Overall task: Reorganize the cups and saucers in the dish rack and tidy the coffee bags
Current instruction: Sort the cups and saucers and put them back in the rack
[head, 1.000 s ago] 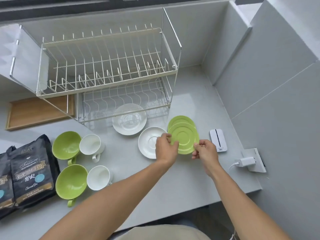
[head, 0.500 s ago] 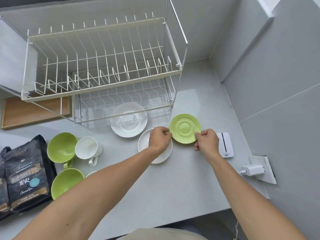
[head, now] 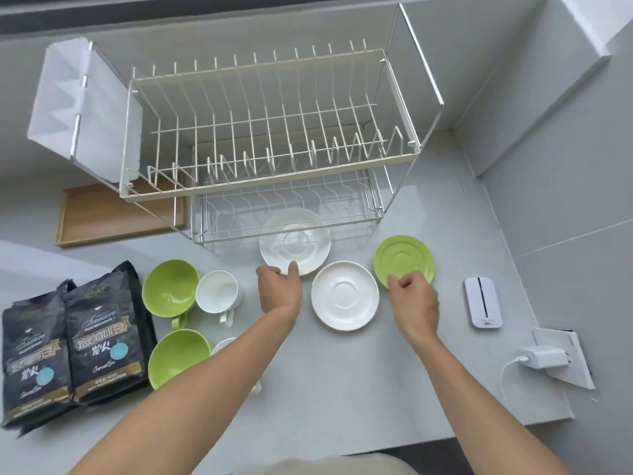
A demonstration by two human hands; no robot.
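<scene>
Pinching white saucer rim, left hand; right hand curled on green saucer; second white saucer between.

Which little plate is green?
The green saucer on the right, under the right hand's fingertips. The other two saucers are white.

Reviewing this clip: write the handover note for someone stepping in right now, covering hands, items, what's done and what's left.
Left hand: fingertips at the near rim of the far white saucer, not clearly gripping.
Right hand: on the near edge of the green saucer; grip unclear.
Second white saucer lies flat between the hands.
Green cups and white cup sit on the counter, left.
Coffee bags lie far left.
Dish rack: both tiers empty.
Done: nothing racked.
Left: rack the saucers and cups, tidy the bags.
</scene>
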